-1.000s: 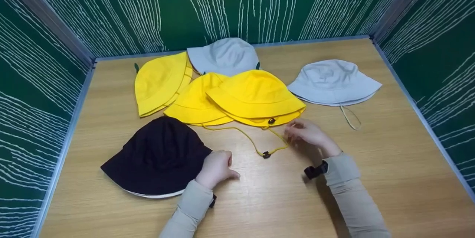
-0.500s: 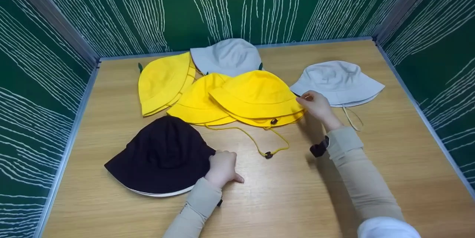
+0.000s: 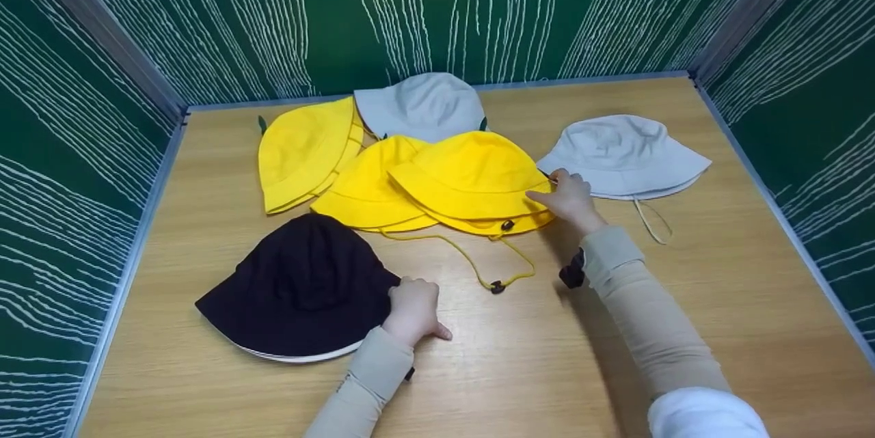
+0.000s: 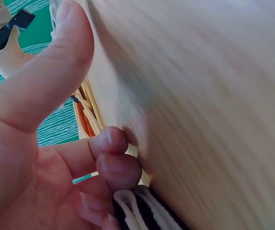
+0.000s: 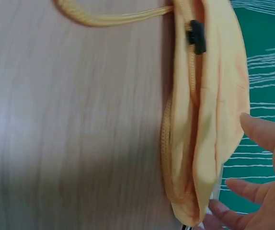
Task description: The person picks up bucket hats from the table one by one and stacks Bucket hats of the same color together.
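At the front left a black bucket hat (image 3: pixel 301 288) with a white underside lies on the table. My left hand (image 3: pixel 413 311) rests at its right brim edge, thumb held out; in the left wrist view the loosely bent fingers (image 4: pixel 120 170) touch the folded black-and-white brim (image 4: pixel 132 211). A yellow bucket hat (image 3: pixel 472 171) overlaps a second yellow hat (image 3: pixel 366 182). My right hand (image 3: pixel 571 199) is at the front hat's right brim edge. The right wrist view shows that hand's spread fingers (image 5: pixel 250 189) beside the hat's crown (image 5: pixel 231 96), with the thumb at its side.
A yellow chin cord with a black toggle (image 3: pixel 497 286) trails toward me. Another yellow hat (image 3: pixel 307 151) lies at the back left, next to a light grey hat (image 3: pixel 431 106). A second grey hat (image 3: pixel 622 158) is just right of my right hand. Green walls (image 3: pixel 389 14) enclose the table.
My right hand has moved from beside the yellow cord up to the yellow hat's right brim edge, and its thumb has spread toward the crown. My left hand stays at the black hat.
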`<state>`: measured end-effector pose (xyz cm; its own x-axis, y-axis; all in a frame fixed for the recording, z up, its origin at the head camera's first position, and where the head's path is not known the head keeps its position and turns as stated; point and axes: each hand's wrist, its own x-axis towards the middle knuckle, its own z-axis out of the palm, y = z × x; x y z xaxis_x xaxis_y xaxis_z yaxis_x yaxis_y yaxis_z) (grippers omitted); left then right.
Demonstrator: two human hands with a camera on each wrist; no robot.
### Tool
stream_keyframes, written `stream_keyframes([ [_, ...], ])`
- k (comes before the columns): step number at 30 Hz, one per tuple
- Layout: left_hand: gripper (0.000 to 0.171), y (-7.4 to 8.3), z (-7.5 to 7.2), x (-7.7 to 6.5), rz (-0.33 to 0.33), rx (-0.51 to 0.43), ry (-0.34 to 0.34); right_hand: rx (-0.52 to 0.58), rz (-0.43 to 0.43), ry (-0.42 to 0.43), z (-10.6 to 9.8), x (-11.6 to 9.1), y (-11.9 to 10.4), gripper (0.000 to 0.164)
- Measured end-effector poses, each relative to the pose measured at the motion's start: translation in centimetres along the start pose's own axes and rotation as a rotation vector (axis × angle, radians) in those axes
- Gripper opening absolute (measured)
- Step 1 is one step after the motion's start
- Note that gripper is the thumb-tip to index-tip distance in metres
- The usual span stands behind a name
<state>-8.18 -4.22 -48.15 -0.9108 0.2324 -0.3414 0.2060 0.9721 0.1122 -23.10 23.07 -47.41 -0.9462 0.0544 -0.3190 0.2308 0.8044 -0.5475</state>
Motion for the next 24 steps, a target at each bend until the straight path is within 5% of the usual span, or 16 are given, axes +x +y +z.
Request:
stream_keyframes([
  [6,0.062,0.0,0.1,0.0,0.005,0.002,0.005,-0.023,0.076,-0.052,0.6,0.5,0.3,0.084],
  [17,0.063,0.2,0.0,-0.3,-0.003,0.037,0.013,-0.116,0.031,0.053,1.6,0.6,0.4,0.079],
  [24,0.063,0.3,0.0,-0.3,-0.006,0.03,0.018,0.06,0.057,0.026,1.1,0.5,0.1,0.07],
])
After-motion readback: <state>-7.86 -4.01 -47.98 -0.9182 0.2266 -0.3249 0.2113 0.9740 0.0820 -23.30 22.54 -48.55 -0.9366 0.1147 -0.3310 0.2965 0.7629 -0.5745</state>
